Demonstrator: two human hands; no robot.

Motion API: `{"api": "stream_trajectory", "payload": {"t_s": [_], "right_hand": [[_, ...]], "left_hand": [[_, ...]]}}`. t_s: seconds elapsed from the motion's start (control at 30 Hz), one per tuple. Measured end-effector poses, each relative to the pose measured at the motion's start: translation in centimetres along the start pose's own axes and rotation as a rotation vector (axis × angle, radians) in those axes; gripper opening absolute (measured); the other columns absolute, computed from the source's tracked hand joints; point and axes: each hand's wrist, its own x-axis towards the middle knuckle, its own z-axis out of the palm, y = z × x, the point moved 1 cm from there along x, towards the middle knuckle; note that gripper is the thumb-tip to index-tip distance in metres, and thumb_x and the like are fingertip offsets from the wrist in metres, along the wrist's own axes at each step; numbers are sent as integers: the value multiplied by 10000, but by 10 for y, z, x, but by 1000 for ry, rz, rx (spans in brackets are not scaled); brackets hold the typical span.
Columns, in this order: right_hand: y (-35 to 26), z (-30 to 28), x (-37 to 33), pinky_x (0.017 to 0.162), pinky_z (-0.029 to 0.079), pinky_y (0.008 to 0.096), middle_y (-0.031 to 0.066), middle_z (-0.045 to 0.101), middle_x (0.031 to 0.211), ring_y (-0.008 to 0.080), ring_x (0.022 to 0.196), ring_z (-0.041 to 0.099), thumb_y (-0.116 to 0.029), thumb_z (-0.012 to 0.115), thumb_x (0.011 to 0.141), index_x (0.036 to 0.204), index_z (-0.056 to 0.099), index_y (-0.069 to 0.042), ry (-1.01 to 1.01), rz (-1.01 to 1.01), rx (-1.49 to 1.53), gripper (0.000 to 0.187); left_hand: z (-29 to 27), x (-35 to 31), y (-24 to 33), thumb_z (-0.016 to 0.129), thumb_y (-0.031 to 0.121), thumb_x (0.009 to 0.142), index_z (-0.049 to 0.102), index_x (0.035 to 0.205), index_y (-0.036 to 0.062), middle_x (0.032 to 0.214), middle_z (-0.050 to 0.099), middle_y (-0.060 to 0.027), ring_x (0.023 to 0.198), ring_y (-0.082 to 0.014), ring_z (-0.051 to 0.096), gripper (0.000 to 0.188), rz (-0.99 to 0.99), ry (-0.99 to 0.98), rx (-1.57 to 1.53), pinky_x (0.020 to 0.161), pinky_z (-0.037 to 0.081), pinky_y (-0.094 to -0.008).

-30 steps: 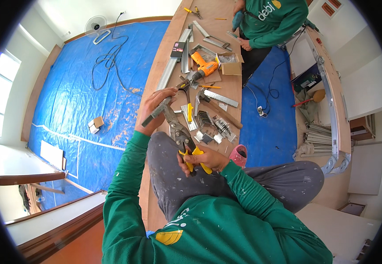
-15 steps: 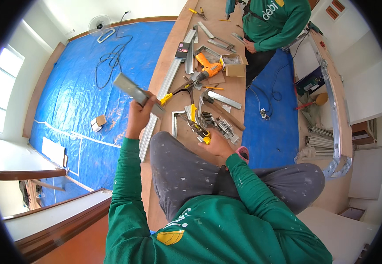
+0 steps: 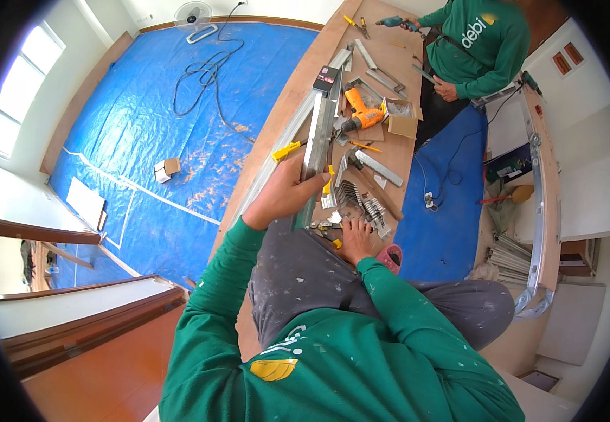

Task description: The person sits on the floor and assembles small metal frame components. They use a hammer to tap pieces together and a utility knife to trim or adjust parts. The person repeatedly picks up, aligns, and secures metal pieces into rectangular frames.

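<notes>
My left hand [image 3: 281,191] is closed round a length of silver metal channel [image 3: 317,144], which stands tilted over the wooden work surface. Part of a yellow-handled cutting tool [image 3: 287,150] lies behind the channel. My right hand [image 3: 355,241] rests on the surface with fingers stretched out and no object visible in it. Just beyond its fingertips is a row of small metal brackets [image 3: 373,207]. Beside it, at its left, lie small tools with a yellow grip [image 3: 337,243], partly hidden by my leg. A wooden-handled hammer [image 3: 381,193] lies right of the brackets.
An orange drill [image 3: 365,112], an opened cardboard box [image 3: 402,126], a pencil [image 3: 367,146] and metal offcuts lie farther along the surface. At far right, a co-worker in green [image 3: 491,49] holds a teal drill [image 3: 389,22]. Blue sheeting [image 3: 129,119] covers the floor, with a cable [image 3: 203,74].
My left hand has brought the metal channel rightward over the work surface, turning it more upright. My right hand has let go of the yellow-gripped tool. The co-worker's drill has swung to point left.
</notes>
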Motion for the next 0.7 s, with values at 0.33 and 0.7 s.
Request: {"api": "stream_trajectory", "payload": {"t_s": [0.33,0.7], "right_hand": [[-2,19,0,1194,267,625,160,478,1420,388,1371,441,-444,986,604,1514,447,-82,31,6,6,1118],[-9,33,-6,1174,255,710,158,413,1535,413,1426,402,-474,951,672,1553,372,-115,-18,28,-88,1114]], "left_hand": [[-11,-10,17,547,339,1123,594,1243,4,784,672,-49,696,-132,668,359,43,-185,-292,649,544,-302],[-6,-16,2,531,425,1125,587,1262,30,799,664,-41,731,-125,665,422,138,-235,-553,681,551,-304]]}}
